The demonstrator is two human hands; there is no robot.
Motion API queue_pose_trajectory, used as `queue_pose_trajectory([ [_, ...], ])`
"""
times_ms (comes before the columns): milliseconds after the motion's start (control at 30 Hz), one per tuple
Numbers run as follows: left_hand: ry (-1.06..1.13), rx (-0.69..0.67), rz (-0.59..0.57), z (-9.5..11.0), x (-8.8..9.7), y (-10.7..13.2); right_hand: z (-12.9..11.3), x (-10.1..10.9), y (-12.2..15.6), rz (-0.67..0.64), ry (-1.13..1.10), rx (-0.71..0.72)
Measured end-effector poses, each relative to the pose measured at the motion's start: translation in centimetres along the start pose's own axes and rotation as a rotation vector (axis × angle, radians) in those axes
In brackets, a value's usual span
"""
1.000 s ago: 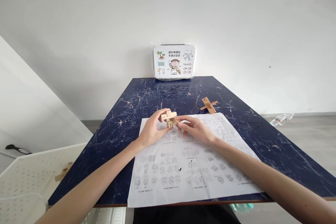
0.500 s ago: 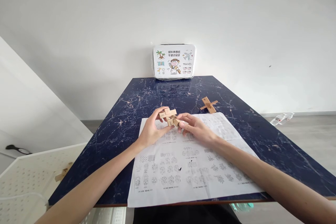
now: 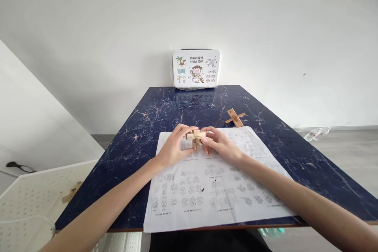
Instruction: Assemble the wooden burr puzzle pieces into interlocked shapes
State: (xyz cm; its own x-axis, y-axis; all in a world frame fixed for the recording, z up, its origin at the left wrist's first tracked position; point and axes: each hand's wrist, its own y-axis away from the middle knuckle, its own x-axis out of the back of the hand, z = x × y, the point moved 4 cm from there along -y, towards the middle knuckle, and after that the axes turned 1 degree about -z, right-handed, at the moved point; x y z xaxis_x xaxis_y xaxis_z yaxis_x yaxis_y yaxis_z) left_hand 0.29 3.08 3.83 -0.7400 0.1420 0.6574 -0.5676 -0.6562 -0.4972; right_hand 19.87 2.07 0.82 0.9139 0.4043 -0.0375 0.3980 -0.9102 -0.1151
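Observation:
Both of my hands hold one small wooden interlocking puzzle (image 3: 195,137) just above a printed instruction sheet (image 3: 212,189). My left hand (image 3: 174,147) grips its left side with curled fingers. My right hand (image 3: 220,145) pinches its right side. The puzzle shows as a cross of pale wooden bars between my fingertips. A second wooden cross puzzle (image 3: 235,118) lies on the dark blue marble table (image 3: 295,153), beyond the sheet to the right, apart from both hands.
A white illustrated box (image 3: 196,69) stands against the wall at the table's far edge. A white perforated basket (image 3: 29,201) with a wooden piece (image 3: 71,194) sits low at the left. A plastic bottle (image 3: 317,133) lies on the floor at the right.
The puzzle has been turned between my hands and now sits lower, nearer the sheet. My two hands have closed in toward each other around it.

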Motion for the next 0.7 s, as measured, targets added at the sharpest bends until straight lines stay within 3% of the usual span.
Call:
queue_pose_trajectory([
  [167,0.005,-0.010,-0.035,0.2,-0.2,0.1,0.0,-0.3,0.0,-0.035,0.017,0.008],
  [367,0.128,0.120,0.029,0.0,0.1,-0.1,-0.5,-0.6,0.4,-0.061,0.138,0.044],
  [567,0.256,0.164,-0.022,-0.2,0.0,0.0,-0.8,0.1,0.6,0.074,0.373,0.142],
  [700,0.295,0.153,-0.052,-0.1,-0.2,0.0,-1.3,0.1,0.8,0.062,0.514,0.193],
])
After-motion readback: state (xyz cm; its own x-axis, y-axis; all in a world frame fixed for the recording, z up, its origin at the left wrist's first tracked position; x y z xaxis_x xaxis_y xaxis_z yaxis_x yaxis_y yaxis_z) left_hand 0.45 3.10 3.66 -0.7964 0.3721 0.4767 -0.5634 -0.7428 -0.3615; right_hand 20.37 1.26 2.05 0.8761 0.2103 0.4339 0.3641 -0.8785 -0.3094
